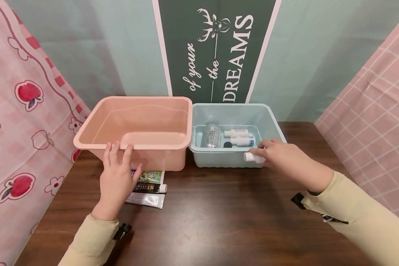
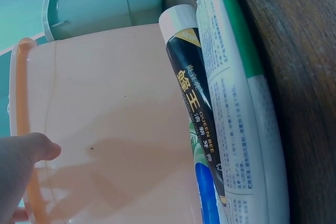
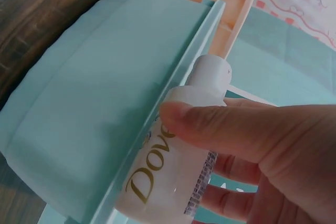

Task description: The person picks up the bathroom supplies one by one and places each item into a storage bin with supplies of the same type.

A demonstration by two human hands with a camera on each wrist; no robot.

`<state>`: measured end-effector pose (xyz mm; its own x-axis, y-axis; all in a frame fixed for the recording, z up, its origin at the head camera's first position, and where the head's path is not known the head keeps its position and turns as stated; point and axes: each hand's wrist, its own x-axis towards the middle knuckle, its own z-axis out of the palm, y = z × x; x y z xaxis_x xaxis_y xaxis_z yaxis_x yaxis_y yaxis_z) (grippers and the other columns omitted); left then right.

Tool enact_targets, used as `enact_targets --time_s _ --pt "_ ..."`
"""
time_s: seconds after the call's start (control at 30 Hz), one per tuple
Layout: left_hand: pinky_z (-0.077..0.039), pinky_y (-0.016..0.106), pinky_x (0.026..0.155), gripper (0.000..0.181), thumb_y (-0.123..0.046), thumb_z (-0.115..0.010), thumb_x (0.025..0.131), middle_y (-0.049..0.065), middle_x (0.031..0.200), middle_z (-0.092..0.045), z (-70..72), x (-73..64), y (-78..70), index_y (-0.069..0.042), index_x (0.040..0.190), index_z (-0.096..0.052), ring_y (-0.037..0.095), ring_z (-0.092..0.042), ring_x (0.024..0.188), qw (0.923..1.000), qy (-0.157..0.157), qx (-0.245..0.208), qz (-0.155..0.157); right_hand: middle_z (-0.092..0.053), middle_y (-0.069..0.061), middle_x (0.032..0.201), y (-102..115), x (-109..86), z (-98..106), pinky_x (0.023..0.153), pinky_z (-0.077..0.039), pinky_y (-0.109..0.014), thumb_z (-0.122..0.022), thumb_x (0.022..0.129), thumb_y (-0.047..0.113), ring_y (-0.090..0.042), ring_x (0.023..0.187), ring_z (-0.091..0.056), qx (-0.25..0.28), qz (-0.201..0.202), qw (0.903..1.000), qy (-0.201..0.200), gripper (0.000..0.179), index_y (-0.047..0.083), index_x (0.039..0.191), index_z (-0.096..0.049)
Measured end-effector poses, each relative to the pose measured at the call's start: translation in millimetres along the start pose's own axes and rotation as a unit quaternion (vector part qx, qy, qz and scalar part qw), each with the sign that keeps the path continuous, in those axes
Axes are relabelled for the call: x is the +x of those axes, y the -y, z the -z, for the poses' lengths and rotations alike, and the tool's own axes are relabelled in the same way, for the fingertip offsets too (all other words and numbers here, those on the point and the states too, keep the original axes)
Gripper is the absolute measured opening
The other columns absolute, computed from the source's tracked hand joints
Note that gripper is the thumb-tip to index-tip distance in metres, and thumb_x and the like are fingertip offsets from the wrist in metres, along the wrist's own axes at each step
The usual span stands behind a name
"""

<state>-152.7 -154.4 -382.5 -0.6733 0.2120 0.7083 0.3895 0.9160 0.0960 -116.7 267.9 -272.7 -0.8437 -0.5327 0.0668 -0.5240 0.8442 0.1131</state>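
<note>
My right hand holds a small white Dove bottle, thumb on one side and fingers on the other. The bottle tilts at the front rim of the blue bin, its white cap pointing left in the head view. Inside that bin lie a clear bottle, a white bottle and a white-and-blue bottle. My left hand rests its fairly straight fingers on the front rim of the pink bin; its thumb is outside, near the wall.
Before the pink bin lie a green packet, a black toothpaste tube and a silvery-white tube, partly hidden by my left hand. The bins stand side by side on a dark wooden table. Patterned cloths hang around it.
</note>
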Motion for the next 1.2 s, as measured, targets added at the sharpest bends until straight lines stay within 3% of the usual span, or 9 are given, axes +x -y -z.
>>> enact_targets --time_s 0.23,0.9,1.2 --pt "-0.046 0.064 0.059 0.063 -0.023 -0.072 0.073 0.032 0.129 -0.037 -1.1 -0.6 -0.8 -0.003 0.128 -0.047 0.048 -0.028 0.129 1.0000 -0.002 -0.003 0.005 -0.061 -0.007 0.091 -3.2 0.0 2.7 0.051 -0.048 -0.041 -0.075 0.069 0.001 -0.027 0.078 -0.057 0.009 0.000 0.9998 -0.015 0.040 0.014 0.106 -0.069" --pt "-0.046 0.064 0.059 0.064 -0.023 -0.071 0.072 0.033 0.129 -0.038 -0.9 0.3 -3.8 -0.002 0.128 -0.048 0.049 -0.029 0.128 0.9999 -0.008 -0.011 0.001 -0.060 -0.006 0.089 -15.6 8.0 9.4 0.059 -0.049 -0.040 -0.075 0.071 0.003 -0.025 0.075 -0.057 0.015 -0.011 0.9998 0.006 0.039 0.011 0.108 -0.069" --pt "-0.046 0.064 0.060 0.064 -0.024 -0.071 0.074 0.033 0.130 -0.037 1.6 -0.3 -1.2 -0.003 0.129 -0.047 0.048 -0.028 0.129 1.0000 -0.003 -0.007 0.002 -0.059 -0.006 0.087 -18.1 13.0 8.9 0.056 -0.048 -0.040 -0.073 0.071 0.001 -0.025 0.070 -0.056 0.017 -0.004 0.9999 0.000 0.040 0.012 0.108 -0.069"
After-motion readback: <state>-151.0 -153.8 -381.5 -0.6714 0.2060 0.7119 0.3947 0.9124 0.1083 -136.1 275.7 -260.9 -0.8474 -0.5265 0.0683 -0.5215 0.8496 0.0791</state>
